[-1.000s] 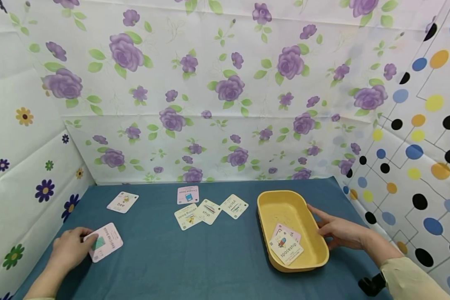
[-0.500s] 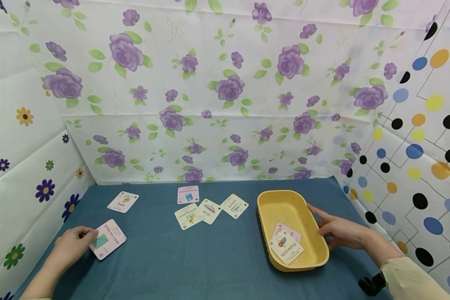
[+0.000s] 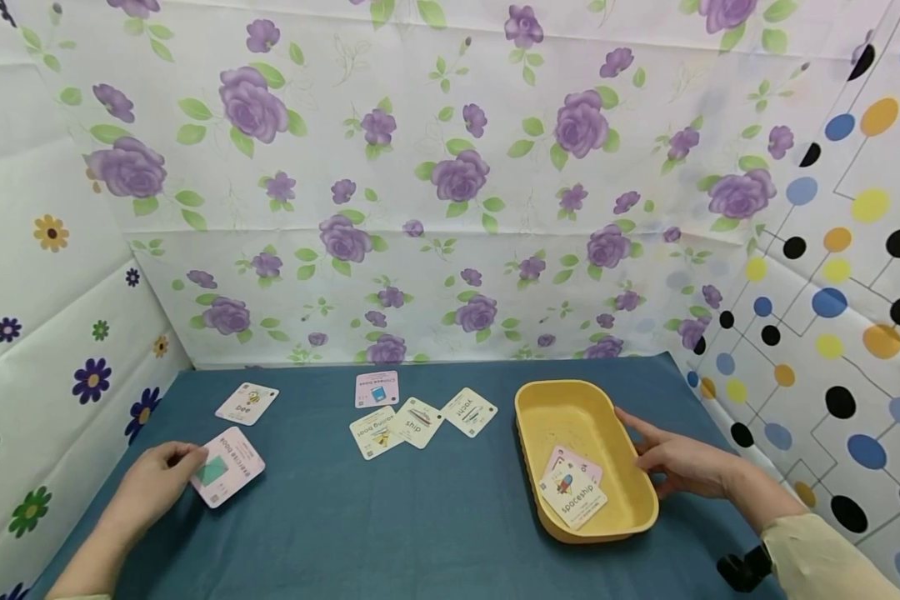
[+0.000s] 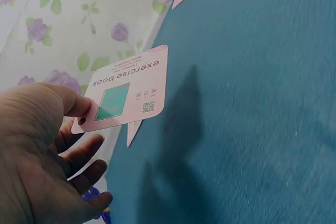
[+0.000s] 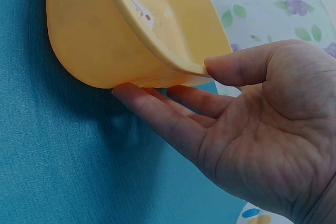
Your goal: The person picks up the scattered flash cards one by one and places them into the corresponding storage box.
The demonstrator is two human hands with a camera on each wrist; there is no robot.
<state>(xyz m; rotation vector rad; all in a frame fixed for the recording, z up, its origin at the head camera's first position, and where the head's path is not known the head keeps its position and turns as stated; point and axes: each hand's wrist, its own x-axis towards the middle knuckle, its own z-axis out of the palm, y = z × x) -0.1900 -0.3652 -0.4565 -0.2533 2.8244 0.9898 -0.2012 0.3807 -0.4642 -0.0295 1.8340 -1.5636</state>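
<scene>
My left hand (image 3: pixel 148 485) pinches a pink flash card (image 3: pixel 228 468) by one corner, between thumb and forefinger. The card is printed "exercise book" with a green picture, and in the left wrist view it is lifted off the cloth, casting a shadow. The other fingers of that hand are loosely bent. At the right, my right hand (image 3: pixel 686 465) holds the side of a yellow plastic tray (image 3: pixel 573 410): in the right wrist view the thumb (image 5: pixel 236 69) lies on the rim and the fingers are under its outer side. Inside the tray, a "spaceship" card (image 3: pixel 572 496) overlaps a pink card (image 3: pixel 587 467).
A "bee" card (image 3: pixel 247 403) lies at the back left of the blue cloth (image 3: pixel 390 533). Towards the back middle are a pink "Chinese book" card (image 3: pixel 377 390), a rowing or sailing boat card (image 3: pixel 375 435), a "ship" card (image 3: pixel 420 423) and a "yacht" card (image 3: pixel 469 412). Patterned fabric walls surround the table.
My left hand has moved slightly right and away from me, carrying the exercise book card nearer the bee card. The right hand and the tray have stayed put.
</scene>
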